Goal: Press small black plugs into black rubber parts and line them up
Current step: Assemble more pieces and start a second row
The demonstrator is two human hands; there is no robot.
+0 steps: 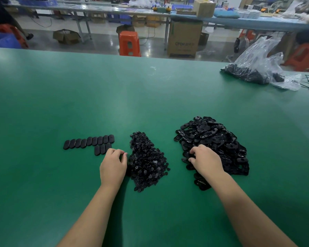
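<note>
Two heaps feed the work: a pile of small black plugs [146, 161] in the middle of the green counter [150, 90], and to its right a larger pile of black rubber parts [214, 143]. Left of the plugs lie the finished pieces [92, 142] — a row of nine set edge to edge, with three more begun beneath its right end. That looks like a bare start, with both heaps still large and most of the job left. The left hand [113, 164] sits at the near-left edge of the plug pile, fingers curled in toward the thumb as if pinching a plug, though none can be made out between them. The right hand [204, 160] rests on the near-left side of the rubber pile, fingers bent down into it; whether they hold a part I cannot tell. Far right on the counter slumps a clear plastic bag [260, 68] of more black pieces. Beyond are long benches, cardboard boxes and an orange stool [129, 43].
</note>
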